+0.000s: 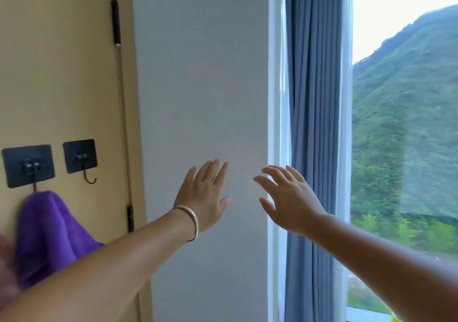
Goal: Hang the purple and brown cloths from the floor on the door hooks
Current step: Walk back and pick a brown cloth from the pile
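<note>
The purple cloth (47,232) hangs from the left black door hook (31,167) on the tan door (57,74). Beside it, the right black hook (83,159) is bare. A blurred brownish patch (6,272) shows at the left edge below the purple cloth; I cannot tell what it is. My left hand (204,195), with a bracelet on the wrist, is raised in front of the white wall, fingers spread and holding nothing. My right hand (288,199) is raised near the window frame, also spread and empty. Both hands are well to the right of the hooks.
A white wall panel (203,86) stands right of the door with black hinges (115,22). A blue-grey curtain (314,98) hangs by a window (406,123) showing green hillside.
</note>
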Demonstrator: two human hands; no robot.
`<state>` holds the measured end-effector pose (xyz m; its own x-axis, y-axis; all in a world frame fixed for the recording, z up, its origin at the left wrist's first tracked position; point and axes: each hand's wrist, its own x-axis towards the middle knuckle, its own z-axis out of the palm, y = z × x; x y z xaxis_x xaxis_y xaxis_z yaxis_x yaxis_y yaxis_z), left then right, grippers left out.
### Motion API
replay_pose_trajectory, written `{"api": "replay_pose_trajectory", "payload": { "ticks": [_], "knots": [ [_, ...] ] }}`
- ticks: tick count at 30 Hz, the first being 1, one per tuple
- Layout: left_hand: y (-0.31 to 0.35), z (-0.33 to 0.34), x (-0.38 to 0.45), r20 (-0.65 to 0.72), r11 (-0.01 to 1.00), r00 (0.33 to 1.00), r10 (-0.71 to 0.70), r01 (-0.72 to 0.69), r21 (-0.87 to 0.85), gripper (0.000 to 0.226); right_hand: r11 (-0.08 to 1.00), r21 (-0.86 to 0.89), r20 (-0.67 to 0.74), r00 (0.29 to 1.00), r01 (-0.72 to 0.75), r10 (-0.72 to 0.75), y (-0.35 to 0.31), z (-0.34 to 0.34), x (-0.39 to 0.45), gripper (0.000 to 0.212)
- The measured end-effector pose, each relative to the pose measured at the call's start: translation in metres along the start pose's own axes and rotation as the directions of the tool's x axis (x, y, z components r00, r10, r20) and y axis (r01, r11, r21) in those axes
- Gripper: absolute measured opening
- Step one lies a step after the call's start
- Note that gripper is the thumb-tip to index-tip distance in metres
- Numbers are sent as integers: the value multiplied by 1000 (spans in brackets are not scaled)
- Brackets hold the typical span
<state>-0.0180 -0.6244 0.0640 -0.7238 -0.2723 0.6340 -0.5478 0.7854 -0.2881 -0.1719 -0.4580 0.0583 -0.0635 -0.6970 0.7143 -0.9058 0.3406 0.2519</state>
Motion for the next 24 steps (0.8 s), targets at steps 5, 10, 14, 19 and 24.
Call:
{"api": "replay_pose_trajectory", "payload": {
  "ticks": [5, 10, 14, 19, 24],
  "knots": [
    [94, -15, 35, -156, 977, 967, 201, -211, -45, 80, 980, -141, -13, 990, -142, 142, 72, -51, -69, 45],
    [204, -41, 63, -238, 916, 910, 340, -378, -134, 80, 906, -279, 9, 942, -320, 335, 143, -109, -143, 49],
    [300, -64, 76, -266, 856, 874, 407, -466, -222, 80, 828, -373, 24, 888, -418, 459, 192, -160, -208, 52],
    [423, -101, 78, -324, 747, 820, 473, -568, -346, 79, 709, -470, -8, 806, -526, 592, 239, -230, -303, 56],
    [546, -154, 68, -423, 599, 725, 544, -688, -409, 79, 545, -593, -68, 711, -593, 700, 272, -312, -403, 56]
  ]
}}
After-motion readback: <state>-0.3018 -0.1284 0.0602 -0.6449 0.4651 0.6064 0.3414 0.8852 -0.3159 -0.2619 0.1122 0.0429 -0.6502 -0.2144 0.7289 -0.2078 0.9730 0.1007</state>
